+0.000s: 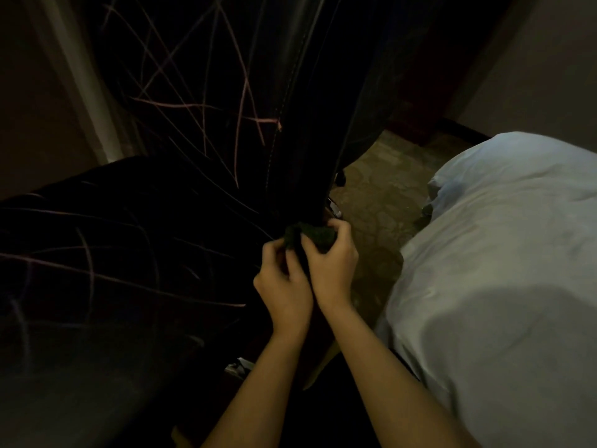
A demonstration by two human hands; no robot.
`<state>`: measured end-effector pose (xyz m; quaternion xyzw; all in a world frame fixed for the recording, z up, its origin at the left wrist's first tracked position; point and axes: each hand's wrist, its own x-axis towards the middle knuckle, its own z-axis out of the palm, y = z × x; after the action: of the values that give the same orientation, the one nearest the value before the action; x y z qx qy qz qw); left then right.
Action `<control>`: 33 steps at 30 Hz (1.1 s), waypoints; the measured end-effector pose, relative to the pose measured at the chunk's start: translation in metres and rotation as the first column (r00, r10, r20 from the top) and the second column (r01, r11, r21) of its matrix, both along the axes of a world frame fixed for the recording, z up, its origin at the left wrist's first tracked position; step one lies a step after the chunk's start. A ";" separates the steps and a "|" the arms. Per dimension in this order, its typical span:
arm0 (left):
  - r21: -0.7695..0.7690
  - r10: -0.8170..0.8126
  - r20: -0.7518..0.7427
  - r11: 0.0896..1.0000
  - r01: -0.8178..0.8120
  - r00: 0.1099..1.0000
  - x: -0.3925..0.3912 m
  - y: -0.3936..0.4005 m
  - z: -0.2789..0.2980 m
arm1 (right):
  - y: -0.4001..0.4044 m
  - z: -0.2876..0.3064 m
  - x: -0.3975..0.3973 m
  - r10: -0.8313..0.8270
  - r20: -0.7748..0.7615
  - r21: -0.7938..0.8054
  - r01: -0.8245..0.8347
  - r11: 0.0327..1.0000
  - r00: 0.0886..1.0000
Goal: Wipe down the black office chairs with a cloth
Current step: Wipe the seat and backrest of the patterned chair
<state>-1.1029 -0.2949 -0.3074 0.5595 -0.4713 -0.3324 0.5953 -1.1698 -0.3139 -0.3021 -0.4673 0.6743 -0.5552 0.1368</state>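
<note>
A black office chair fills the left and centre: its tall stitched backrest [226, 92] rises at the top and its seat [113, 253] spreads to the left, both marked with thin pale scratches. A dark green cloth [315, 236] is bunched against the lower right edge of the backrest. My left hand [284, 286] and my right hand [332, 266] sit close together just below that edge, and both grip the cloth with curled fingers. Much of the cloth is hidden between my hands.
A bed with a pale sheet [500, 270] takes up the right side, very near my right arm. Patterned carpet [378, 195] shows between chair and bed. A chair caster [340, 179] shows under the backrest. A pale wall [38, 124] stands at the left.
</note>
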 end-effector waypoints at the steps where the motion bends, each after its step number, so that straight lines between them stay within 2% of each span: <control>1: 0.004 -0.002 -0.001 1.000 0.002 1.000 0.000 -0.002 -0.001 | -0.002 0.000 0.001 0.006 0.002 0.012 -0.006 1.000 1.000; 3: 0.060 -0.037 0.021 0.998 0.035 0.999 0.000 -0.004 -0.011 | -0.002 -0.008 0.002 0.026 0.003 0.068 -0.027 0.997 1.000; 6: 0.229 -0.122 0.043 0.967 0.109 0.992 0.004 -0.004 -0.034 | 0.001 -0.027 0.001 0.039 0.033 0.233 -0.045 0.971 0.999; 8: 0.260 -0.167 0.041 0.954 0.151 0.985 0.007 -0.003 -0.042 | -0.001 -0.033 -0.001 0.037 0.033 0.322 -0.046 0.946 0.999; 14: 0.334 -0.211 0.062 0.926 0.179 0.976 0.012 -0.003 -0.038 | 0.000 -0.042 0.001 -0.034 0.025 0.428 0.020 0.904 0.999; 18: 0.315 -0.244 0.120 0.929 0.196 0.962 0.018 0.011 -0.029 | 0.012 -0.044 0.007 -0.121 0.158 0.445 0.039 0.895 0.980; 23: 0.351 -0.265 0.313 0.925 0.149 0.912 0.034 0.033 -0.024 | 0.033 -0.064 0.022 -0.228 0.402 0.481 0.008 0.877 0.887; 26: 0.372 -0.254 0.291 0.918 0.135 0.923 0.048 0.057 -0.038 | 0.049 -0.075 0.040 -0.207 0.432 0.499 -0.041 0.866 0.878; 33: 0.316 -0.076 0.180 0.949 0.015 0.981 0.067 0.083 -0.062 | 0.052 -0.073 0.062 -0.131 0.465 0.404 -0.079 0.911 0.875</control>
<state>-1.0357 -0.2117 -0.3690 0.6649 -0.4801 -0.3617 0.4434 -1.1078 -0.2621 -0.3749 -0.2654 0.7264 -0.5013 0.3880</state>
